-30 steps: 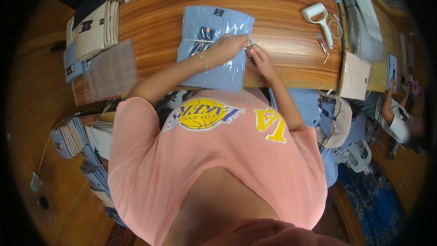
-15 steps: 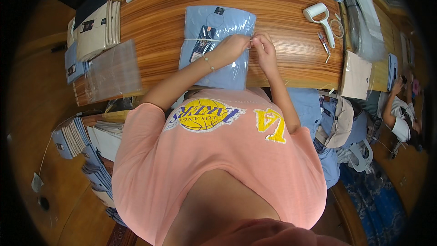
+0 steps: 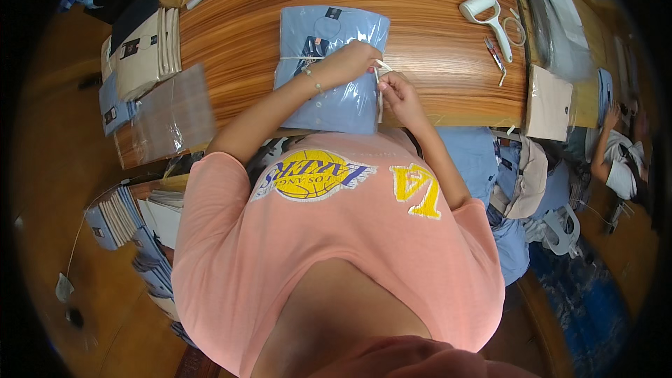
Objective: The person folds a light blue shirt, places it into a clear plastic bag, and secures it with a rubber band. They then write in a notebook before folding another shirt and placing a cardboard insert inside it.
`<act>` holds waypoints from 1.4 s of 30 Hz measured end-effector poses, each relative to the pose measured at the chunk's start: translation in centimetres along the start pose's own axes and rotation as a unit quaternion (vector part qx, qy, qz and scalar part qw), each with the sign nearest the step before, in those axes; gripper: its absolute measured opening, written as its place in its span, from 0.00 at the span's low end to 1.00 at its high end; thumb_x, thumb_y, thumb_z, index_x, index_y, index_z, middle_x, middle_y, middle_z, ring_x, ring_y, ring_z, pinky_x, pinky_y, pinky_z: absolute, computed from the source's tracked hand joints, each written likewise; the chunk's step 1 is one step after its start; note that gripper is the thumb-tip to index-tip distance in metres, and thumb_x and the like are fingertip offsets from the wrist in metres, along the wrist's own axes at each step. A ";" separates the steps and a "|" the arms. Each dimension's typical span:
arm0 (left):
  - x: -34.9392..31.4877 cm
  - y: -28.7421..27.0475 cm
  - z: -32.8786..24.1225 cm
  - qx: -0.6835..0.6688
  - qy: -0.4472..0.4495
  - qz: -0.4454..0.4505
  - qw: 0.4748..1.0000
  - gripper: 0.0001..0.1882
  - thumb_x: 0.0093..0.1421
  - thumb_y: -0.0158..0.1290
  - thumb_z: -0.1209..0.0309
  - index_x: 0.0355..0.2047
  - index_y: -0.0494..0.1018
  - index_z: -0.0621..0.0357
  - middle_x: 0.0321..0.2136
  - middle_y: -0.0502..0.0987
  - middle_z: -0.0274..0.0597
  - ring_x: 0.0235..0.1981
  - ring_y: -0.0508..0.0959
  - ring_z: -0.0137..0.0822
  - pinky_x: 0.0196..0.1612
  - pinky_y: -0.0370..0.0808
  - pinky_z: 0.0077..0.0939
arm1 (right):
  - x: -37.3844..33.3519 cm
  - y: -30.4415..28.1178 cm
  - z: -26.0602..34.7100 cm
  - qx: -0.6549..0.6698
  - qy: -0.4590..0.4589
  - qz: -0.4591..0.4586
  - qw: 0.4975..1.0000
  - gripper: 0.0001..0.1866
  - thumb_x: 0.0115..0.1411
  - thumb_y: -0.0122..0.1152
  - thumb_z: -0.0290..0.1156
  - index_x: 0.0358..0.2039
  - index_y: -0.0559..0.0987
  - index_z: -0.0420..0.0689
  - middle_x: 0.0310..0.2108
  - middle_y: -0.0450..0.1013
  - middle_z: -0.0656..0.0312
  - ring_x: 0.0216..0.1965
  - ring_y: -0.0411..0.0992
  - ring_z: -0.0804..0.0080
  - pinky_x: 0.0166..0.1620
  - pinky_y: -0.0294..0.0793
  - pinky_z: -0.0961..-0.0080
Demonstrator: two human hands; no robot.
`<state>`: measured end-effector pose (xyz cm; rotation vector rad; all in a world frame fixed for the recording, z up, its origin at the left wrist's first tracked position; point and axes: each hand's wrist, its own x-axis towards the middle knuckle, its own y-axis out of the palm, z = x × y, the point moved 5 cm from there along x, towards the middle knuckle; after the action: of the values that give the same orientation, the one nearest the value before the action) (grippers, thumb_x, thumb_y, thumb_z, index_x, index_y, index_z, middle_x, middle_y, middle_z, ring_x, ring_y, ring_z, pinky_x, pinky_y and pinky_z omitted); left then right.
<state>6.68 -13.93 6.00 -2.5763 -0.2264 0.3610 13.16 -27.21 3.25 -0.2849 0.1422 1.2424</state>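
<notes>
A folded light blue shirt (image 3: 346, 113) in shiny clear plastic lies on the table in front of me. A thin white cord (image 3: 292, 58) runs across it, partly under my left hand. A dark hang tag (image 3: 319, 43) shows beside that hand. My left hand (image 3: 352, 63) rests over the package, its fingers closed on the cord at the right edge. My right hand (image 3: 403, 98), just off that edge, pinches another stretch of the cord, which loops up between the two hands. Whether the cord is knotted there is too small to tell.
On the wooden table (image 3: 434, 42) are a white lint roller (image 3: 483, 8) and small thread snips (image 3: 495, 59) to the right. Beige folded garments (image 3: 147, 63) and a clear plastic bag (image 3: 171, 112) are at left. A beige packed garment (image 3: 549, 101) sits right. Another person (image 3: 621, 168) is far right.
My right hand has moved down, toward me, and its fingers now hold the cord lower. A loop of cord shows between my hands. My left hand has moved slightly left.
</notes>
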 end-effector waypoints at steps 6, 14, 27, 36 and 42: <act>0.1 -0.7 -0.2 -0.035 0.015 0.027 0.999 0.08 0.48 0.54 0.80 0.31 0.74 0.65 0.23 0.76 0.49 0.25 0.76 0.37 0.31 0.71 0.26 | -0.5 -1.0 1.8 -0.158 -0.175 0.010 0.972 0.04 0.55 0.54 0.24 0.27 0.72 0.38 0.27 0.67 0.55 0.32 0.64 0.60 0.38 0.64 0.71; -0.6 -0.6 -3.2 0.081 0.155 -0.010 0.985 0.10 0.49 0.53 0.78 0.32 0.64 0.60 0.23 0.74 0.49 0.27 0.76 0.45 0.29 0.71 0.35 | 4.2 0.3 -1.4 0.126 -0.028 -0.044 0.991 0.06 0.60 0.48 0.21 0.35 0.74 0.36 0.33 0.73 0.63 0.36 0.69 0.79 0.40 0.67 0.83; -1.7 -0.7 -2.1 0.265 0.167 -0.153 0.937 0.10 0.51 0.51 0.72 0.36 0.70 0.52 0.26 0.72 0.39 0.28 0.76 0.40 0.26 0.74 0.30 | 4.9 0.1 -3.0 0.202 0.052 -0.047 0.977 0.11 0.56 0.53 0.18 0.41 0.76 0.35 0.30 0.75 0.63 0.30 0.71 0.81 0.35 0.70 0.86; -3.6 -1.2 -2.9 0.217 0.133 -0.211 0.944 0.07 0.54 0.50 0.74 0.34 0.70 0.52 0.24 0.74 0.40 0.28 0.76 0.42 0.31 0.69 0.36 | 4.0 -1.6 1.2 -0.144 -0.147 -0.204 0.957 0.03 0.53 0.58 0.22 0.26 0.78 0.36 0.24 0.74 0.64 0.26 0.70 0.78 0.30 0.71 0.78; -4.1 -1.3 -2.2 0.169 0.035 -0.255 0.952 0.07 0.53 0.50 0.72 0.34 0.70 0.52 0.26 0.76 0.41 0.30 0.76 0.41 0.31 0.65 0.36 | 6.3 -2.0 -1.3 0.113 -0.087 -0.126 0.982 0.07 0.51 0.54 0.21 0.32 0.76 0.40 0.29 0.71 0.57 0.29 0.70 0.68 0.34 0.69 0.78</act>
<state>3.26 -14.79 9.34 -2.0921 -0.7195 0.1025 17.15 -22.44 0.62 0.0033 0.0920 0.9839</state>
